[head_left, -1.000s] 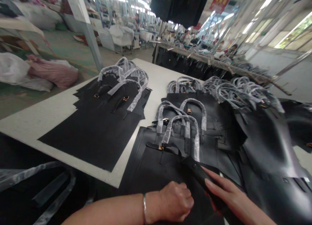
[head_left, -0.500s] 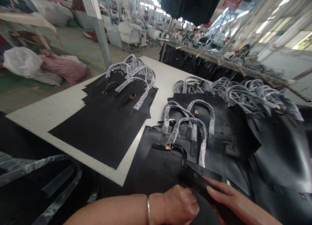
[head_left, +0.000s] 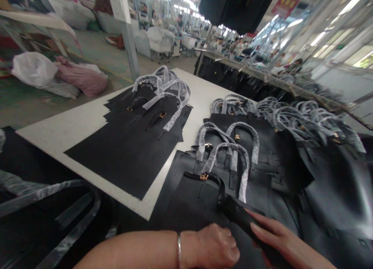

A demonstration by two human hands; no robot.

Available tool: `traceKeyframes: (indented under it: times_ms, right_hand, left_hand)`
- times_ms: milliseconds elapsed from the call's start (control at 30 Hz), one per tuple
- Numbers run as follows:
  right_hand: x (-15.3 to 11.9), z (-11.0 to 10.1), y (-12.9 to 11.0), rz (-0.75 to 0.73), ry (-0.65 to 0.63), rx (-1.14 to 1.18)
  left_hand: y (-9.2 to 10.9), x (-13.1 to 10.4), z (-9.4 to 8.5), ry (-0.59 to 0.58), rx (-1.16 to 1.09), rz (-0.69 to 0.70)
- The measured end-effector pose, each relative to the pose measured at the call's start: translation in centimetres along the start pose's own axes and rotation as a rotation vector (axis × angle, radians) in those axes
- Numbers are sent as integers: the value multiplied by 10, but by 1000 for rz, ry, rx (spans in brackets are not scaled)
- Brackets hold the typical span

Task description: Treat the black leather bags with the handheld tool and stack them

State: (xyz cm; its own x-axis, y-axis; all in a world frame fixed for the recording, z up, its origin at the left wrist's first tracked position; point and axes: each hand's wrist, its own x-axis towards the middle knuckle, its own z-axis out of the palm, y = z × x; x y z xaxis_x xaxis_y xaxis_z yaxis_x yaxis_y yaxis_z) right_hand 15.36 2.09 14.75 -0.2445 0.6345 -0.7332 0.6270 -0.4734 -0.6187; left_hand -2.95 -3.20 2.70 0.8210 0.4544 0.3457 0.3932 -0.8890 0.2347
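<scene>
My left hand (head_left: pixel 217 245), with a silver bangle at the wrist, is closed in a fist over a black leather bag panel (head_left: pixel 186 207); whatever its fingers hold is hidden. Beside it, my right hand (head_left: pixel 276 234) grips a long, black, strip-like piece (head_left: pixel 241 214), thumb on top. The far end of this piece meets a black strap (head_left: pixel 220 183) with a gold buckle (head_left: pixel 204 176). Just beyond lie handles (head_left: pixel 244 168) wrapped in clear plastic, attached to the black panels.
Black panels with wrapped handles lie stacked on the white table (head_left: pixel 37 133) at left (head_left: pixel 125 152). More black panels (head_left: pixel 335 176) pile up at right. Wrapped straps (head_left: pixel 78 218) lie at lower left. A grey post (head_left: pixel 131 47) stands behind the table, and a rack (head_left: pixel 262 73) runs behind.
The whole scene has shifted slightly to the right in view. Both hands keep nearly the same pose, the right still gripping the black strip-like piece.
</scene>
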Motion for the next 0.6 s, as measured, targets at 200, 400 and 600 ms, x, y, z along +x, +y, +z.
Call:
traceKeyframes:
  times_ms: [200, 400, 600]
  right_hand:
    - [3, -5, -11, 63, -42, 41]
    - [11, -9, -18, 13, -129, 84]
    - [18, 2, -31, -145, -103, 40]
  left_hand:
    - [0, 2, -1, -6, -26, 11]
    - [0, 2, -6, -7, 2, 2]
    - [2, 3, -5, -19, 31, -10]
